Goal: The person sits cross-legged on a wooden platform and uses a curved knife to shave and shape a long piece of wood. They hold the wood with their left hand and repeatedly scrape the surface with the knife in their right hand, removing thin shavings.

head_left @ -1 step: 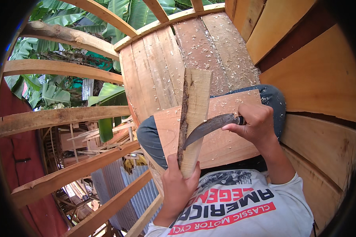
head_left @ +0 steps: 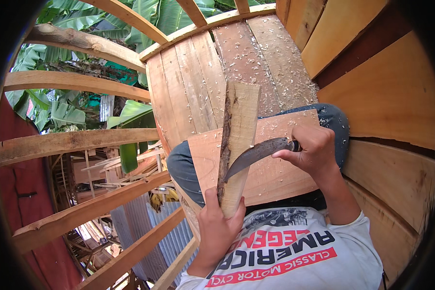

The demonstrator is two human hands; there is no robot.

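Observation:
A short wooden plank (head_left: 241,125) with a dark bark edge stands tilted in front of me. My left hand (head_left: 219,223) is wrapped around its near end. A curved, dark-bladed knife (head_left: 258,153) lies across the plank, its tip at the bark edge. My right hand (head_left: 315,148) is closed on the knife's dark handle, with the thumb pointing along it toward the blade. Beneath them a wide, reddish board (head_left: 280,169) rests across my lap, with a few shavings on it.
Pale shavings (head_left: 256,63) are scattered over the plank floor (head_left: 191,82) ahead. A plank wall (head_left: 382,92) rises on the right. Wooden rails (head_left: 77,140) run along the open left side, with banana leaves (head_left: 130,116), corrugated metal sheets (head_left: 147,232) and stacked lumber beyond.

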